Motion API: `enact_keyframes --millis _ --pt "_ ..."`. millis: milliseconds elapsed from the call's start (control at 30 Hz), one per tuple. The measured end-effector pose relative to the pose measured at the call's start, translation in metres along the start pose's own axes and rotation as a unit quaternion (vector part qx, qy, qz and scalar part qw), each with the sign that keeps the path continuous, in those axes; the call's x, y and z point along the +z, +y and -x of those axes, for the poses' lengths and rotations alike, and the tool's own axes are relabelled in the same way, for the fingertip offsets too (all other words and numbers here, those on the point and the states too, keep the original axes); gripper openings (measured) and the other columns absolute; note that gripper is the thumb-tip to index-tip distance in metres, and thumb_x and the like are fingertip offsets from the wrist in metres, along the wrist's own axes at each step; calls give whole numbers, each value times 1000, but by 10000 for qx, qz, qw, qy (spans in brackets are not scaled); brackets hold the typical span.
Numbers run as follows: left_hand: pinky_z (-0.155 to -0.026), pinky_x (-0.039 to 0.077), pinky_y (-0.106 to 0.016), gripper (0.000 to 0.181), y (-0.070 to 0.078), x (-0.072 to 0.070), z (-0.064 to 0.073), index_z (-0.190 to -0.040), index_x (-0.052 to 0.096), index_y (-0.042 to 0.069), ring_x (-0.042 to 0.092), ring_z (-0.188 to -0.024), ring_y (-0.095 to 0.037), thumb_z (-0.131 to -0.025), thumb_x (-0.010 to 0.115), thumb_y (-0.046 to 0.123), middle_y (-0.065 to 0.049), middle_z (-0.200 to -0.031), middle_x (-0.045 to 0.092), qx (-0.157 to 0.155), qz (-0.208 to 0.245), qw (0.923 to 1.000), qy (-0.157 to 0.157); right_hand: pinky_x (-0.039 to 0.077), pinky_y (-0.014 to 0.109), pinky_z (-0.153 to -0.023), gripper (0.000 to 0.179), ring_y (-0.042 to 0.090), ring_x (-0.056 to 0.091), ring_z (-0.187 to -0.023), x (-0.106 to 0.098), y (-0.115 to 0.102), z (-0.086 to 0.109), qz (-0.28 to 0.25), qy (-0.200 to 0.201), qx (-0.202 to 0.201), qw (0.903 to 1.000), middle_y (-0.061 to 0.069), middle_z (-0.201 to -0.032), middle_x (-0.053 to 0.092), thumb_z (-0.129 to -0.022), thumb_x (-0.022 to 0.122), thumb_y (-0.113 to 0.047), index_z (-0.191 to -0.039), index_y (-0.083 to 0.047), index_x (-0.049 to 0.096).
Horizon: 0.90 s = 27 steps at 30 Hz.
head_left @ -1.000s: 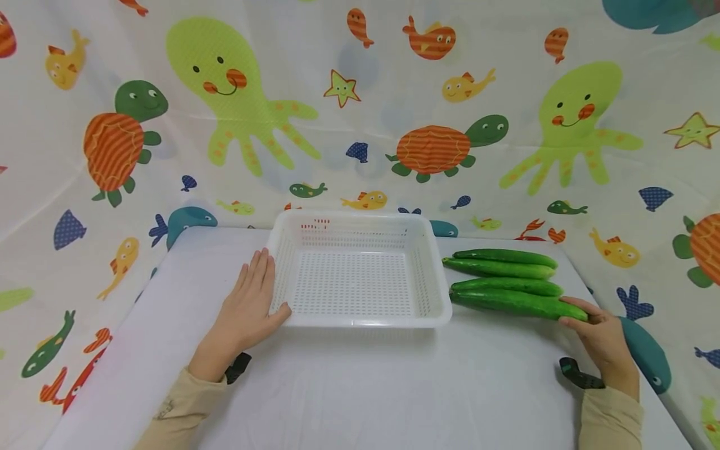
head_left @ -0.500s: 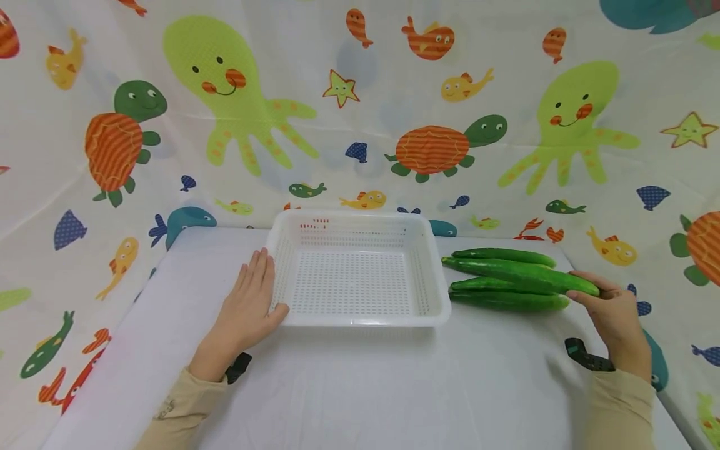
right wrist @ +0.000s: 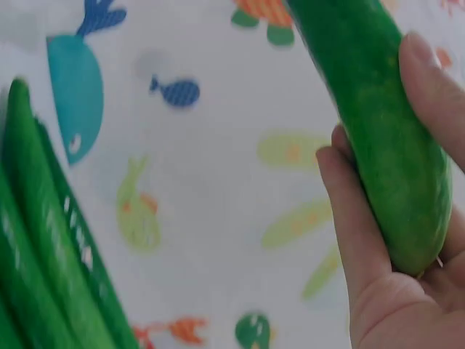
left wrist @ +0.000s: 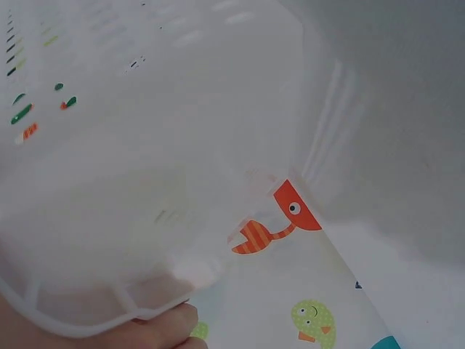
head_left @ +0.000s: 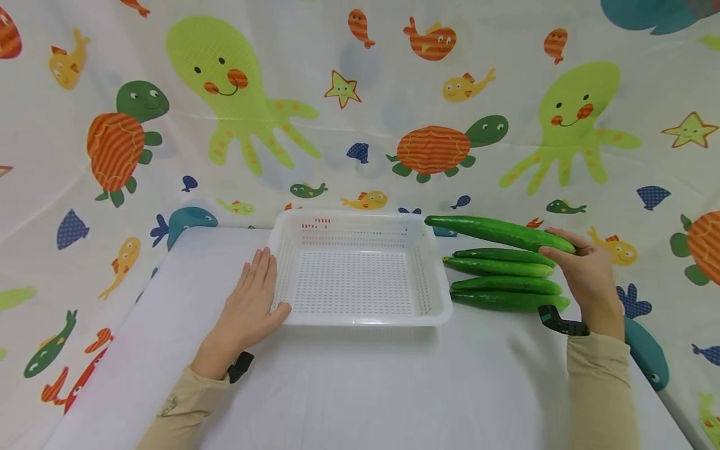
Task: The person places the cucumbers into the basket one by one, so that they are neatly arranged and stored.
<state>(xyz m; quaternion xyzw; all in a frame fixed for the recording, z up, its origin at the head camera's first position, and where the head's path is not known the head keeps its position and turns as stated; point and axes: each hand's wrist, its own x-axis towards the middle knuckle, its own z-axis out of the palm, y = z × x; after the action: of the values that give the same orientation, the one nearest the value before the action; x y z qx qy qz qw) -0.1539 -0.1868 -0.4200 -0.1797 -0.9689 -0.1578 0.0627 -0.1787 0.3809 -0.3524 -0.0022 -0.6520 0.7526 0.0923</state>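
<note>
A white perforated plastic basket point(head_left: 365, 321) stands on the table, and nothing lies inside it. Against its left side rests my left hand point(head_left: 249, 309), fingers straight and together, thumb at the front left corner. The left wrist view shows fingers point(left wrist: 163, 327) by the rim of the basket point(left wrist: 138, 196). My right hand point(head_left: 590, 275) holds a long green cucumber point(head_left: 495, 230) by its right end, raised above the others. In the right wrist view, thumb and fingers pinch this cucumber point(right wrist: 385, 138) from both sides. Several more cucumbers point(head_left: 500, 268) lie side by side right of the basket.
White cloth covers the table point(head_left: 360, 387). Behind it hangs a curtain point(head_left: 360, 137) printed with sea animals, which also borders both sides. The table's right edge runs close to the right forearm point(head_left: 602, 387).
My right hand has lifted the cucumber off the front of the pile and carried it up, back and a little left. The left hand and the basket have stayed in place.
</note>
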Motion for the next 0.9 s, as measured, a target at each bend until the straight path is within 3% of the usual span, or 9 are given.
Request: enact_keyframes --millis 67,233,367,500,733,900 --pt "-121 4 -51 89 0 0 -1 -150 10 -17 0 -150 -41 -88 51 30 -29 -161 2 5 15 10000 70 45 17 -97 47 10 46 -127 13 -2 -6 28 -138 -106 9998 1 -132 56 -89 66 8 -135 1 60" --pt "-121 5 -52 88 1 0 -2 -150 11 -18 0 -150 -41 -88 52 30 -30 -161 3 -7 56 9999 97 48 18 -93 47 9 50 -119 49 -6 -22 182 -322 -191 9991 4 -137 51 -87 69 6 -133 2 61" --pt "-120 4 -53 87 2 -1 -1 -150 10 -18 0 -150 -42 -89 51 29 -31 -161 2 -33 93 10000 -7 48 20 -92 45 12 55 -108 82 -9 -35 338 -401 -84 9986 5 -130 57 -85 74 0 -129 -3 66" --pt "-120 3 -53 87 3 -2 1 -150 9 -18 -2 -150 -42 -90 50 30 -31 -161 0 -96 107 9999 -90 45 24 -97 48 15 54 -113 117 -8 -48 590 -506 -55 9970 4 -126 59 -82 79 -6 -129 -1 65" --pt "-121 0 -51 89 1 -1 1 -151 8 -17 -4 -150 -41 -90 50 32 -29 -161 -2 -125 137 9997 -139 51 31 -90 50 18 61 -91 170 8 -65 1085 -588 -41 9923 9 -114 63 -79 84 -12 -126 -2 67" --pt "-121 0 -51 89 2 0 0 -150 8 -17 -5 -150 -41 -90 50 33 -30 -161 -3 -138 132 9997 -156 49 39 -95 49 16 56 -104 203 26 -72 1155 -738 166 9904 11 -133 55 -80 83 -12 -126 -2 68"
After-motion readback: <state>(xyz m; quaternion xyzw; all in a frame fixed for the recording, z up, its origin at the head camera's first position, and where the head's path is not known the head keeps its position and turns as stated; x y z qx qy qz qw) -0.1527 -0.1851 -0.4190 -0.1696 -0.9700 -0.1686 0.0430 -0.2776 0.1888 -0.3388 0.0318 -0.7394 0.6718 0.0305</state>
